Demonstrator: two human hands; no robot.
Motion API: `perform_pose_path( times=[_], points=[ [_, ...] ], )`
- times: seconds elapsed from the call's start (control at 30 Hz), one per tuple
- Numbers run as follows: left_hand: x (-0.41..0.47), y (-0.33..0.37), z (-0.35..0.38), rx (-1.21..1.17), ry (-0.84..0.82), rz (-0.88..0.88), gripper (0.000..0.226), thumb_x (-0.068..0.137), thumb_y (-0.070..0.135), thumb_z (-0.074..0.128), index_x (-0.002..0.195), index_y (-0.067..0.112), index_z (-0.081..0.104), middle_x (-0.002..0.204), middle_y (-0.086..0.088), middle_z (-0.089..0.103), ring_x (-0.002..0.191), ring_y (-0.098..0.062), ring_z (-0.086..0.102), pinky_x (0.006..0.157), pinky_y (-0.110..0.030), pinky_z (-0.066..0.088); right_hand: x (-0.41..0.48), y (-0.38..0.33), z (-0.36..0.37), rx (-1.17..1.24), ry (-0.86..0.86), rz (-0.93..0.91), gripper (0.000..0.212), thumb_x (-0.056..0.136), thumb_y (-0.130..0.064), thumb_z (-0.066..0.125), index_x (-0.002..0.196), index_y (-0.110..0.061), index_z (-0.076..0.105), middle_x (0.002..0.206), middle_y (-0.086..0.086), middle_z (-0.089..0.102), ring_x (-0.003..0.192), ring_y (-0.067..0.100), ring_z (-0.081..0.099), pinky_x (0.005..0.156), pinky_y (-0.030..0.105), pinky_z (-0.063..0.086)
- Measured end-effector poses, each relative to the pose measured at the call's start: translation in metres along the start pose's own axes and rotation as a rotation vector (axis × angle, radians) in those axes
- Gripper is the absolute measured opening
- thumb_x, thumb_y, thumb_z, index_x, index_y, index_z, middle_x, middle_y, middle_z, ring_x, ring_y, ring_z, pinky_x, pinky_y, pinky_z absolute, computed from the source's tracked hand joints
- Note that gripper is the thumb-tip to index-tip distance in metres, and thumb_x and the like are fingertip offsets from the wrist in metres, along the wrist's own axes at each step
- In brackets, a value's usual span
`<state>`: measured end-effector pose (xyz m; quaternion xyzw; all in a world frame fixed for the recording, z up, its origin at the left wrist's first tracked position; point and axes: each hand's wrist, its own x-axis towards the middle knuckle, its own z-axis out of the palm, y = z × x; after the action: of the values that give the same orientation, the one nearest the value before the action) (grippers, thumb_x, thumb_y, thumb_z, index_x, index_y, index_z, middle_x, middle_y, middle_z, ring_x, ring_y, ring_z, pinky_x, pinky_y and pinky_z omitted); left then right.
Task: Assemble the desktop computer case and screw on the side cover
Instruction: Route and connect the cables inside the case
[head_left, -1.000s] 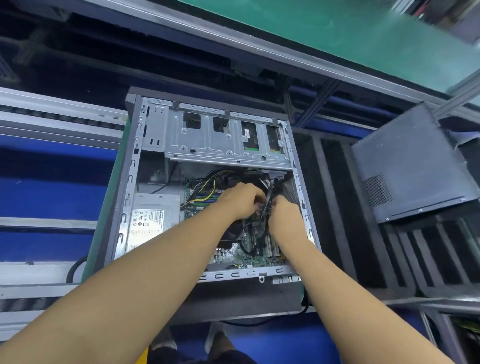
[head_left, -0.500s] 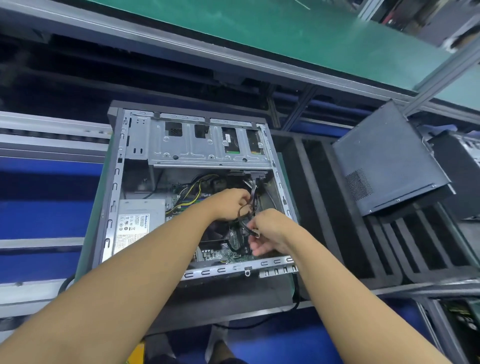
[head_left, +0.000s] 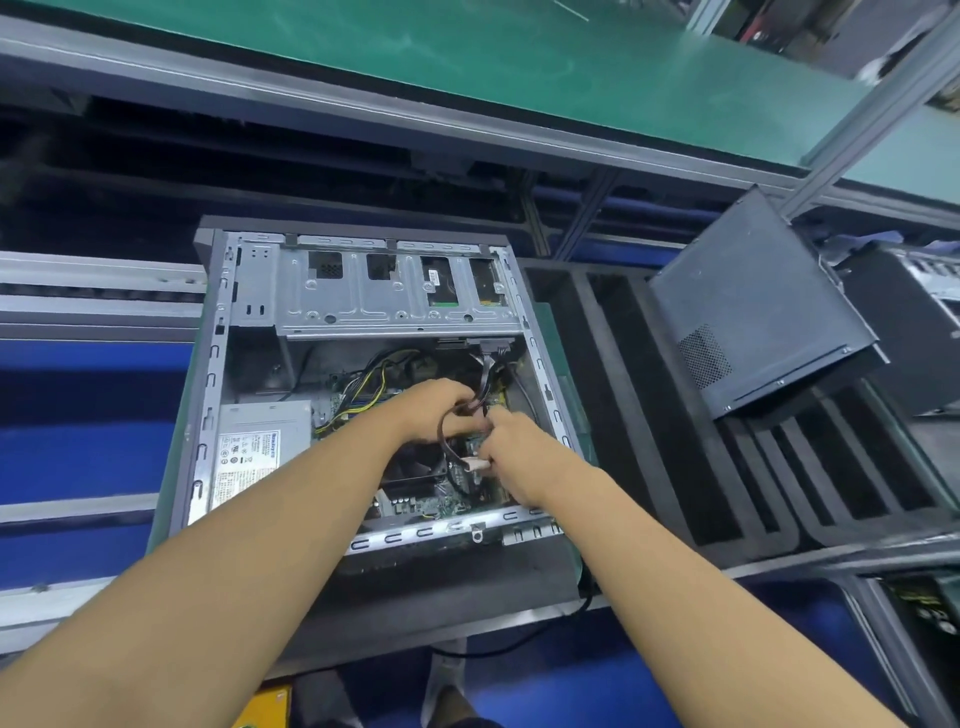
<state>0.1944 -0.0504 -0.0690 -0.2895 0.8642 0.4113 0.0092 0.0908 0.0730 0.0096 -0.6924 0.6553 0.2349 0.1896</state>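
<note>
Left hand reaches into the open case, fingers curled round a loop of dark cable. The right hand meets it just to the right, thumb and fingers pinching the same cable at its pale plug. The case lies on its side on the counter, open face up. Both hands work in its right half, above the board, between the drive cage at the far edge and the near rail, which both forearms cross. The right wrist sits close to the right rail. The power supply fills the near left corner. The side cover leans tilted on a black foam tray, right of the case and well apart from it.
</note>
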Motion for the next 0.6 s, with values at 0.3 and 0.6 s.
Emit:
perform_pose_path(
  times=[0.3,0.6],
  points=[
    [0.005,0.006,0.002,-0.068,-0.107,-0.056,0.048,0.088,0.041,0.066,0.118,0.005,0.06,0.118,-0.023,0.061,0.109,-0.038,0.056,0.091,-0.041,0.045,-0.001,0.0,0.0,0.083,0.025,0.04,0.012,0.103,-0.012,0.055,0.099,-0.005,0.065,0.091,0.01,0.055,0.084,0.024,0.051,0.07,0.033,0.043],
    [-0.002,0.018,-0.004,-0.102,-0.11,0.078,0.034,0.093,0.032,0.065,0.1,-0.001,0.061,0.085,-0.019,0.059,0.071,-0.026,0.045,0.071,-0.04,0.044,0.003,-0.005,-0.004,0.084,-0.065,0.124,0.041,0.096,0.006,0.049,0.134,-0.004,0.058,0.133,0.025,0.058,0.1,0.026,0.061,0.075,0.027,0.045]
  ],
)
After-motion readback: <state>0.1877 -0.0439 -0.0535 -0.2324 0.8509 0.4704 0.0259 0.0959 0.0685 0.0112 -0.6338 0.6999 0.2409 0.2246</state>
